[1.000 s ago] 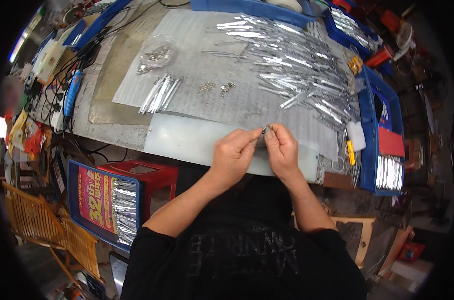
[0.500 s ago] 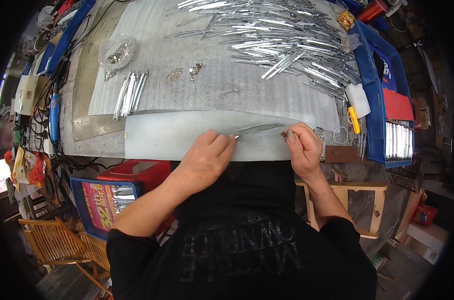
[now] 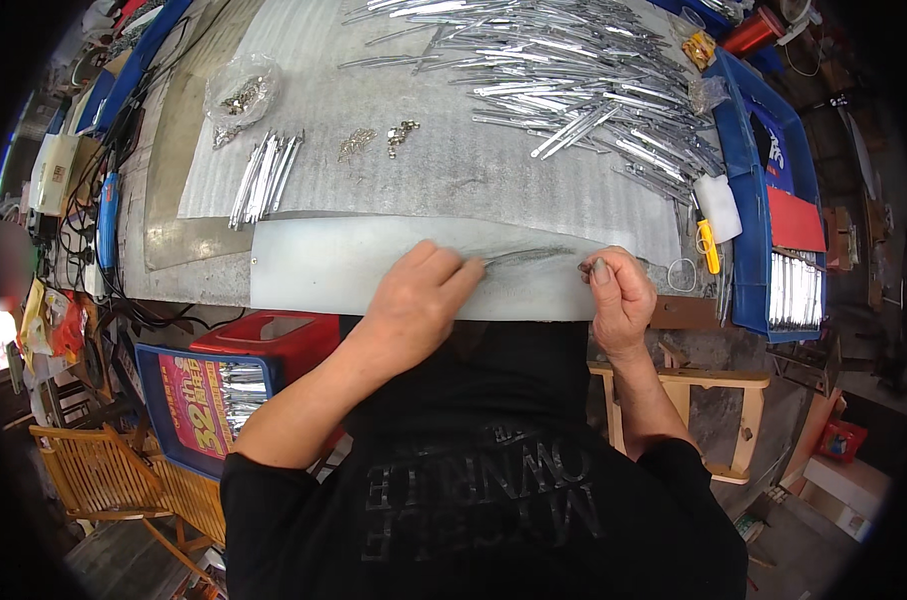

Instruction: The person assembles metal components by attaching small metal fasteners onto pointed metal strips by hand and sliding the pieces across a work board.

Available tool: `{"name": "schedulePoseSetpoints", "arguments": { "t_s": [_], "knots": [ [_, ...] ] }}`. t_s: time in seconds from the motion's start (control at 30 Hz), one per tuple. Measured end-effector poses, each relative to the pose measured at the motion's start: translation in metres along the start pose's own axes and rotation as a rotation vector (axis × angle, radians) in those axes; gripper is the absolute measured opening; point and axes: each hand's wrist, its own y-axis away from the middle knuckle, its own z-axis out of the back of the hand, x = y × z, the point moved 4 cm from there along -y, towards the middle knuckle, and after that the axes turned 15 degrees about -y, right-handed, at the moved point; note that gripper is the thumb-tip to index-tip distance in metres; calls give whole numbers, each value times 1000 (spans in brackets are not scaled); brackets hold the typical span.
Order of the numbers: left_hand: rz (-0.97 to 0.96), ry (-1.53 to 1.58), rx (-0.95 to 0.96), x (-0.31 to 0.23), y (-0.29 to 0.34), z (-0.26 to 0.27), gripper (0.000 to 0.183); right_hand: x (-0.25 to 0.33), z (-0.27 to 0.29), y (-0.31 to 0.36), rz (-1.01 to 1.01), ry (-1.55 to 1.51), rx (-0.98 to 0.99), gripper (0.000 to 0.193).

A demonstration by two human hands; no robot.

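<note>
While our right hand (image 3: 622, 302) pinches a small dark piece (image 3: 585, 268) | left hand (image 3: 416, 308) curled, contents unclear | pale rectangular board (image 3: 324, 262) likely shields grey table (image 3: 209, 284)

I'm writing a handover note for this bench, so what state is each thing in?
Left hand, fingers curled; blurred, any contents unclear
Right hand, pinched on a small dark piece
White board, lying flat, smudged dark
Small bundle of metal strips, roughly side by side
Large pile of metal strips, loosely heaped
Clear plastic bag, holding small metal parts
Right-hand blue bin, open-topped, holding silvery strips
Yellow-handled tool, lying down
</note>
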Motion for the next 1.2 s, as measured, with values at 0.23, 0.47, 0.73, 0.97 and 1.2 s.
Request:
{"name": "schedulePoseSetpoints", "arguments": {
  "t_s": [0.23,0.47,0.73,0.97,1.2],
  "knots": [
    [-115,-74,104,-10,-11,-12,22,3,-5,-3,-13,2,35,13],
    [-122,23,-31,-31,-47,-38,13,-4,3,9,-76,-22,-58,16],
    [-21,34,-29,-16,-7,-14,17,-11,3,8,-32,-103,-3,16],
    [-89,-22,-75,-34,-38,-37,6,-12,3,6,-61,-98,-44,15],
    [220,79,-333,16,-24,-17,21,-17,8,12,-86,-127,-76,16]
  ]
}}
